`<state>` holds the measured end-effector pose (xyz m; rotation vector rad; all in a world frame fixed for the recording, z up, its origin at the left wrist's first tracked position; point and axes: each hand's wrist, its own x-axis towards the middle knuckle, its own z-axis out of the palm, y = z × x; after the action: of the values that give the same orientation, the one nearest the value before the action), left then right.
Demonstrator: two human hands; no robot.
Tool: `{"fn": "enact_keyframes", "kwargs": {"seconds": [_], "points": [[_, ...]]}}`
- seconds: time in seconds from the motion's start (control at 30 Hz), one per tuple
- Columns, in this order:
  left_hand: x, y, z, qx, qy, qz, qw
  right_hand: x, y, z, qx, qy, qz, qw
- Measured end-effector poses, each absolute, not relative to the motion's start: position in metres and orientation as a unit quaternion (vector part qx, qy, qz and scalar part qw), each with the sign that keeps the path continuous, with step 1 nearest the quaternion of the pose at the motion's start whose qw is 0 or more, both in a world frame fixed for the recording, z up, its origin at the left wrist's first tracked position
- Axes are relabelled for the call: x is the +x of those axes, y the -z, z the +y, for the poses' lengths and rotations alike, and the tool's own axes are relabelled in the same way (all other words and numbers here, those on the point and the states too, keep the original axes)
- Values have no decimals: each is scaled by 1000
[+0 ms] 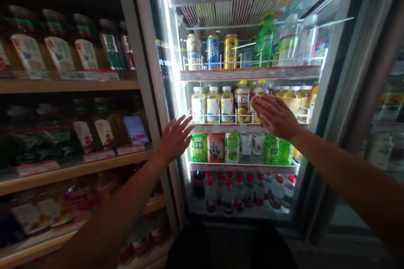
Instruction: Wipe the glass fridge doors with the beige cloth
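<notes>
In the head view, my left hand is raised at the left side of a lit drinks fridge, fingers spread and holding nothing. Whether it touches the glass I cannot tell. My right hand lies flattened in front of the middle shelf, over what looks like a pale cloth, mostly hidden under the fingers. Behind that hand stand brown bottles with yellow caps, partly covered. White-capped bottles stand between my two hands. Green packs line the shelf below.
Upper shelves hold cans and a green bottle. Red-capped bottles fill the fridge floor. At left, wooden shelves carry several juice bottles. A dark door frame rises on the right.
</notes>
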<state>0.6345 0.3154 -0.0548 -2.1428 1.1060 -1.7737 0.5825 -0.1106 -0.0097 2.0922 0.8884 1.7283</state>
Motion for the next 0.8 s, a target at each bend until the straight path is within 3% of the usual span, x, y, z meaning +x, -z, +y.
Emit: {"fn": "enact_keyframes", "kwargs": {"seconds": [0.17,0.37,0.57,0.73,0.8], "points": [[654,33,256,-730,612,301,-34,583,25,-98,699,-674,232,45],[669,38,245,-735,614,284,-55,577,41,-99,744,-562,328,150],[668,38,247,-735,608,289,-76,582,19,-96,705,-671,223,48],[671,37,245,-736,599,298,-107,579,30,-95,764,-556,307,112],[673,37,245,-734,600,299,-113,578,24,-103,768,-576,262,99]]}}
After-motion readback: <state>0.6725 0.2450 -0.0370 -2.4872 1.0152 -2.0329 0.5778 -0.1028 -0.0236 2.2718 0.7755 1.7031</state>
